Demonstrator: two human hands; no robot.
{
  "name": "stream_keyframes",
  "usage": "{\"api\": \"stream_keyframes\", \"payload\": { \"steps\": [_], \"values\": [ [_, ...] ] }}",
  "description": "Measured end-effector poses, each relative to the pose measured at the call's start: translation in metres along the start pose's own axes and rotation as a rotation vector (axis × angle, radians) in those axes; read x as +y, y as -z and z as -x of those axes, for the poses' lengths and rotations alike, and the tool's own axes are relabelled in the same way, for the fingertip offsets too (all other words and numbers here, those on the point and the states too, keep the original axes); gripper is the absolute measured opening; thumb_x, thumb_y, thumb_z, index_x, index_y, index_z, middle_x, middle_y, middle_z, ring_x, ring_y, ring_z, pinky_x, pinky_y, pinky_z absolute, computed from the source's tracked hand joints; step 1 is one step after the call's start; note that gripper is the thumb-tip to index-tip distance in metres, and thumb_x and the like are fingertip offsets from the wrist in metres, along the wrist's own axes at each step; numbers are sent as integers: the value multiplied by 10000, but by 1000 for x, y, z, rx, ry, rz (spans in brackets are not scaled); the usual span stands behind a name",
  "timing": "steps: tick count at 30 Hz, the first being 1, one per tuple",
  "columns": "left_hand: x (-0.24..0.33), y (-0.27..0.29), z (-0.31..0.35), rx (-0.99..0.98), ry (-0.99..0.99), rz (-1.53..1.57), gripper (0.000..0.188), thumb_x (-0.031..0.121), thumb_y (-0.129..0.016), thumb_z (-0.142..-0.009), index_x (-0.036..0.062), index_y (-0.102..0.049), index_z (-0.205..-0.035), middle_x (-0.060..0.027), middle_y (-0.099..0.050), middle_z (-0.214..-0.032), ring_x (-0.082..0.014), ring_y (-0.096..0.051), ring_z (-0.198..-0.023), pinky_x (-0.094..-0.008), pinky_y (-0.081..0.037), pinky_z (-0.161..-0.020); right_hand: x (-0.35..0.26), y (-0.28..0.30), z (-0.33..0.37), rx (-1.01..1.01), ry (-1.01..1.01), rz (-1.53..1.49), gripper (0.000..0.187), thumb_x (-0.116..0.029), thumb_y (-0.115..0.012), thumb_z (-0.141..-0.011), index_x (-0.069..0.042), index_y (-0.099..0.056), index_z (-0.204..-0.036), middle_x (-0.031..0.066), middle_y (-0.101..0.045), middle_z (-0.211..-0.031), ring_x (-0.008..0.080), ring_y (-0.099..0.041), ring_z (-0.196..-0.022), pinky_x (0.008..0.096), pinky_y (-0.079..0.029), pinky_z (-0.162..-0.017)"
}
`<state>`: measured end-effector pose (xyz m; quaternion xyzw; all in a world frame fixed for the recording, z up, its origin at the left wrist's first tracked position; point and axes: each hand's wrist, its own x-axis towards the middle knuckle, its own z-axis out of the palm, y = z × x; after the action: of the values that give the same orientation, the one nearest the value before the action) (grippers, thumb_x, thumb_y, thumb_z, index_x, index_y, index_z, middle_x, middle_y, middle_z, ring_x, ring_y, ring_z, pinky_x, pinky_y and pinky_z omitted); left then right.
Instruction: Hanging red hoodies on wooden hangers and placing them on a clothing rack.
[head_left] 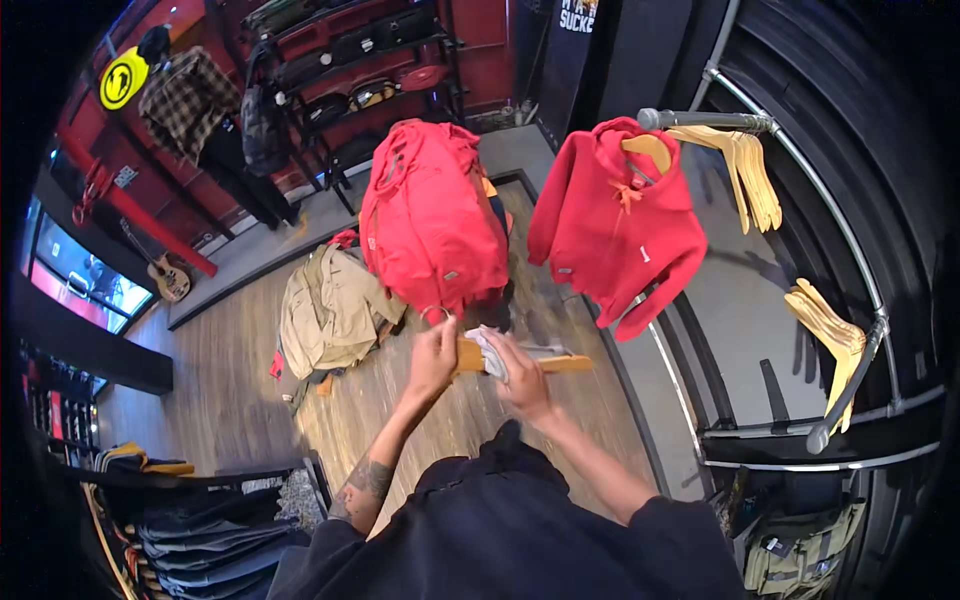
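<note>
In front of my chest I hold a wooden clothes hanger [568, 364] level. My left hand [433, 358] is closed around its left end. A light grey cloth [486, 342] is bunched under the fingers of my right hand [522, 378], which grips it against the middle of the hanger. Beyond my hands stands a large red bag [435, 215] that looks like a backpack. A red hoodie [622, 225] with an orange drawstring hangs on a wooden hanger at the end of the rail.
Beige garments [330, 310] lie heaped on the wooden floor [225, 400], left of the bag. Several bare wooden hangers [752, 180] hang from the metal rail [835, 200] at right, with more hangers [835, 335] lower down. Folded jeans [205, 540] fill a rack at lower left.
</note>
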<state>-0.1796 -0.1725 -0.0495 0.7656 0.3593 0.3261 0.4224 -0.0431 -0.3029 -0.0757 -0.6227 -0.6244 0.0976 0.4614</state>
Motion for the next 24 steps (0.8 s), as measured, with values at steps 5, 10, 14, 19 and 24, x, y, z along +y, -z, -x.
{"api": "stream_keyframes", "payload": {
  "steps": [5,10,14,19,24],
  "values": [
    [2,-13,-55,-63,182,123,441,316,-466,-1034,13,-542,-723,-14,-499,-581,-101,-495,-462,-274,-375,-407,56,77,6,-45,-21,345,754,47,-592,-690,-103,-467,-1418,131,-513,-1414,319,-483,-1312,440,-403,-1103],
    [-23,-5,-115,-6,-26,-95,391,220,-488,-1025,-29,-537,-727,-109,-443,-536,-104,-471,-510,-318,-380,-494,93,192,41,-480,-793,503,617,-16,-572,-775,-93,-494,-1383,223,-631,-1199,386,-638,-1055,481,-515,-893],
    [-46,-34,-153,-63,-3,98,410,196,-467,-1023,1,-448,-663,-81,-370,-518,-90,-413,-465,-319,-322,-464,91,254,35,-16,-865,83,580,-61,-588,-774,-62,-523,-1350,161,-681,-1082,291,-687,-886,429,-544,-780],
    [-55,-93,-206,-119,-344,-15,457,255,-434,-1052,28,-489,-659,-27,-454,-533,-133,-412,-486,-297,-344,-511,66,331,-31,591,-811,-194,495,-202,-629,-902,-70,-524,-1367,48,-605,-1221,84,-585,-868,185,-477,-618],
    [-40,-136,-266,-260,-299,65,343,148,-436,-996,41,-474,-673,-74,-414,-536,-182,-413,-464,-343,-346,-547,36,389,-119,767,-486,295,435,-371,-579,-967,-93,-583,-1302,24,-643,-1120,84,-563,-888,206,-451,-708]
  ]
}}
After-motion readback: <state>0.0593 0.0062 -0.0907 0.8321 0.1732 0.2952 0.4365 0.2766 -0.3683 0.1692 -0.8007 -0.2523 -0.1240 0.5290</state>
